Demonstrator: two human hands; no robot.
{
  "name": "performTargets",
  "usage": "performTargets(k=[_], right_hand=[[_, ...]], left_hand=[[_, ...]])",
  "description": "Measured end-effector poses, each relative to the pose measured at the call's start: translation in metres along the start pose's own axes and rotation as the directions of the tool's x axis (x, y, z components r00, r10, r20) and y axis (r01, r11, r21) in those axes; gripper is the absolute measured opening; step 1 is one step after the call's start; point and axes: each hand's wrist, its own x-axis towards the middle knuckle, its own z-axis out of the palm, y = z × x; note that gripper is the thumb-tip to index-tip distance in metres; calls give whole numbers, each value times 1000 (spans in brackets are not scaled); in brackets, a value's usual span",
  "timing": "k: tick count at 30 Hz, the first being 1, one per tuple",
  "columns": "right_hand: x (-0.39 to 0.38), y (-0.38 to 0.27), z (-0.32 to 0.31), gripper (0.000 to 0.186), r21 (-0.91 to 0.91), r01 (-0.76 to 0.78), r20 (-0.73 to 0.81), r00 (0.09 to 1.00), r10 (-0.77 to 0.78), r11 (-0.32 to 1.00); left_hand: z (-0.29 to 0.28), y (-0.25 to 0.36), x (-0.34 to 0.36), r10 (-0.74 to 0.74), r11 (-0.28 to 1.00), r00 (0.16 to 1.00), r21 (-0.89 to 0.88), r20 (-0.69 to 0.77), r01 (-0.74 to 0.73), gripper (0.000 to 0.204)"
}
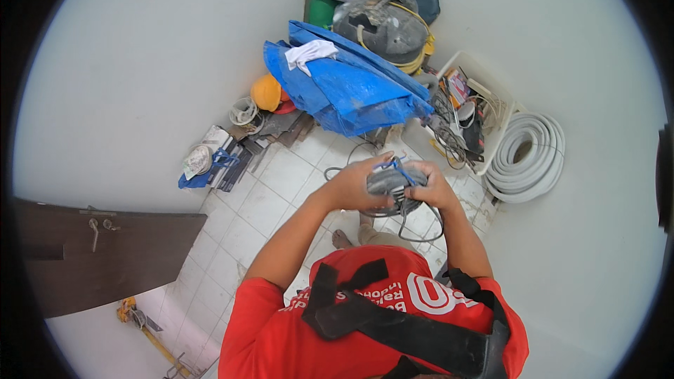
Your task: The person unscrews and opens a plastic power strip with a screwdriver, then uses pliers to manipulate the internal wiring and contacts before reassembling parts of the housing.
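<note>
Near the middle of the head view, a coiled bundle of grey cable (385, 180) with a blue tie (400, 168) is held up between my two hands, above the tiled floor. My left hand (354, 186) grips the coil from the left side, and my right hand (430, 184) grips it from the right, its fingers curled at the coil's edge. Loops of loose cable (421, 238) hang below the bundle, and part of it is hidden behind my fingers.
Ahead are blue tarps (337, 84), a dusty grey machine (382, 35), a white bin (491, 144) of tools and cables, a white hose coil (526, 168), a yellow helmet (265, 91) and stacked boards (235, 165). A dark door (112, 253) stands at left, above yellow tools (151, 340).
</note>
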Motion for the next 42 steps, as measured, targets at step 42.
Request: performTargets(k=[42], right_hand=[[-37,114,-244,76,206,61,-266,964,-4,977]], left_hand=[[193,41,226,-327,362,944,-929,-46,80,43]])
